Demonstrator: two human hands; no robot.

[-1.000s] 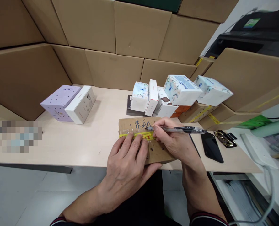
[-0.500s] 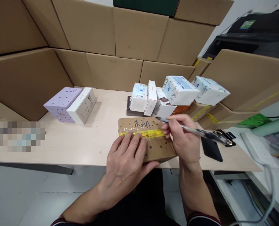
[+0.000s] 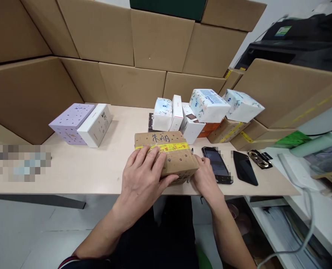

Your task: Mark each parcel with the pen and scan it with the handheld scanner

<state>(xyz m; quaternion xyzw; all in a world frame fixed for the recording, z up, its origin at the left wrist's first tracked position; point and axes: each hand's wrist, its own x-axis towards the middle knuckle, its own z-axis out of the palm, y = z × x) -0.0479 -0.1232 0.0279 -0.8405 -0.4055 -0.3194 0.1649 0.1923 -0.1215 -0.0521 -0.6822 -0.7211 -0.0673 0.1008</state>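
A brown cardboard box (image 3: 182,158) stands near the table's front edge, with yellow tape across its top and blue handwriting behind the tape. Across the box top lie the fingers of my left hand (image 3: 143,172), its thumb along the front edge, holding the box. Low by the box's right side is my right hand (image 3: 206,179), its fingers curled in and partly hidden. A small dark tip of the pen (image 3: 192,150) shows just above these fingers; the rest is mostly covered, and what the fingers grip cannot be made out.
Several small boxes (image 3: 209,106) are stacked behind the cardboard box. A purple box (image 3: 72,119) and a white box (image 3: 95,127) stand at left. To the right lie a handheld device (image 3: 217,164), a black phone-like slab (image 3: 244,168) and scissors (image 3: 258,158). Large cartons (image 3: 163,37) wall the back.
My right hand has moved down from above the box, where it held the pen, to the table at its right side. My left hand has stayed on the box.
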